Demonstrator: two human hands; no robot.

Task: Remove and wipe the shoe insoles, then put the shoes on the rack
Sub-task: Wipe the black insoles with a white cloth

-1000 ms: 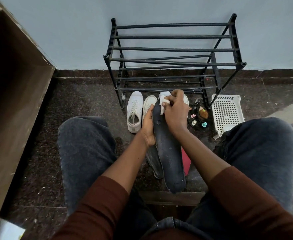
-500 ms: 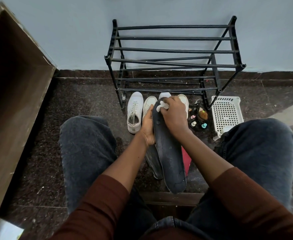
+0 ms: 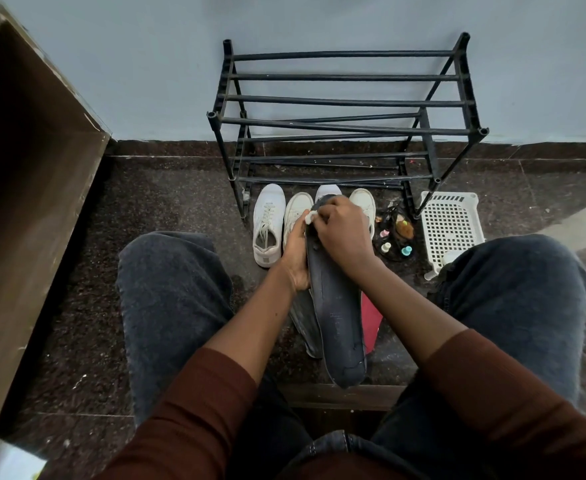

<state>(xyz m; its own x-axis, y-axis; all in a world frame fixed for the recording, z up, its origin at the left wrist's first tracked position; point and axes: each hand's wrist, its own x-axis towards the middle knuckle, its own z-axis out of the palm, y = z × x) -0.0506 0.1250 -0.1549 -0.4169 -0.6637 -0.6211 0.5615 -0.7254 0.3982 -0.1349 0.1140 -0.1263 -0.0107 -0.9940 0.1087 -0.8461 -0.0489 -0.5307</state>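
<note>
The right hand [image 3: 342,233] covers the toe end of the dark insole [image 3: 336,317] and all but a white corner of the wipe [image 3: 309,216], and it hides most of the third white shoe [image 3: 327,190] at 12 o'clock from it. The left hand [image 3: 296,258] lies partly behind the insole's edge, so its fingers cannot be made out. Under the insole, at 6 o'clock from the hands, a second grey insole [image 3: 303,323] and a red piece [image 3: 370,320] show only as slivers, and the small bottles [image 3: 393,242] at 3 o'clock are too small to identify.
</note>
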